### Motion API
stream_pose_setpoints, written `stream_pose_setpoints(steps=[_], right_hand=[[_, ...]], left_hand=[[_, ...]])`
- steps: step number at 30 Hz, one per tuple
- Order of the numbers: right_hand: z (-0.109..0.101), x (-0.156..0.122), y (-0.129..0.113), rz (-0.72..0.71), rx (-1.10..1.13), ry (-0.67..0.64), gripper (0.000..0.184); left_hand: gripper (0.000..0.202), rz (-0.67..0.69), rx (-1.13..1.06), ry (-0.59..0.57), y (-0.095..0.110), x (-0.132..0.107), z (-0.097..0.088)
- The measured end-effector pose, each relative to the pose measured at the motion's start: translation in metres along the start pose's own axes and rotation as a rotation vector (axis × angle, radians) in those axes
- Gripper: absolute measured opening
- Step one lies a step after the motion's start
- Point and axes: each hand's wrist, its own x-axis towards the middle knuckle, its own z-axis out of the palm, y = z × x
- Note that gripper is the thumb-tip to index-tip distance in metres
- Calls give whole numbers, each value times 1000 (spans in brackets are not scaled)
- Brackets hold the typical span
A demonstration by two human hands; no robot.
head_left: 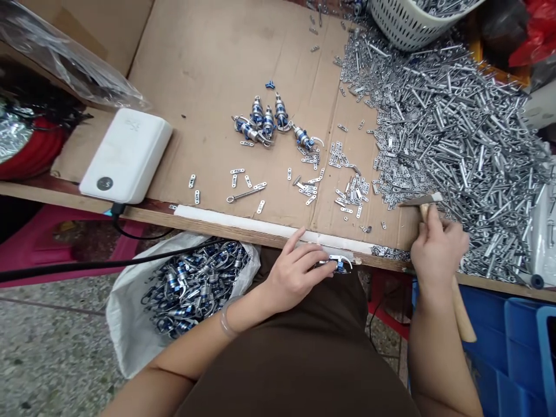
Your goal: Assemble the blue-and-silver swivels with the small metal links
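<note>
At the table's front edge, my left hand (295,271) pinches a small blue-and-silver metal fitting (341,264) with a curved hook; part of it is hidden by the fingers. To the right, my right hand (438,249) is closed around the wooden handle of a hammer (464,313), whose narrow metal head points left above the tabletop. Several similar blue-and-silver fittings (268,120) lie grouped on the cardboard (208,75). Loose small metal plates (350,194) with holes are scattered near them, along with an eye-ended metal pin (245,193).
A big heap of metal pins and plates (469,127) covers the table's right side, below a white basket (410,26). A white power bank (128,153) with a black cable stands at left. Under the edge hangs a white sack (124,324) of finished-looking fittings; blue crates (490,324) stand at right.
</note>
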Motion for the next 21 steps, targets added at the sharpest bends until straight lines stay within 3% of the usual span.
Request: stream_pose_setpoints(steps=[3, 5, 8, 12, 16, 19, 21], right_hand=[[-4, 3, -39, -60, 182, -23, 33], [-4, 5, -67, -161, 323, -151, 22], [-2, 9, -93, -234, 340, -318, 13], [-16, 2, -92, -286, 454, -356, 7], [-47, -22, -83, -536, 575, -421, 5], [-59, -38, -81, -751, 583, -392, 14], [-58, -43, -78, -817, 637, -346, 19]], left_hand=[[10, 32, -53, -26, 1, 1, -1], [11, 38, -70, -31, 2, 2, -3], [13, 20, -87, -14, 3, 4, -6], [23, -31, -128, 31, 2, 6, -12], [32, -66, -149, 57, 0, 9, -15], [24, -63, -195, 48, -1, 11, -14], [14, -66, -237, 31, 0, 12, -14]])
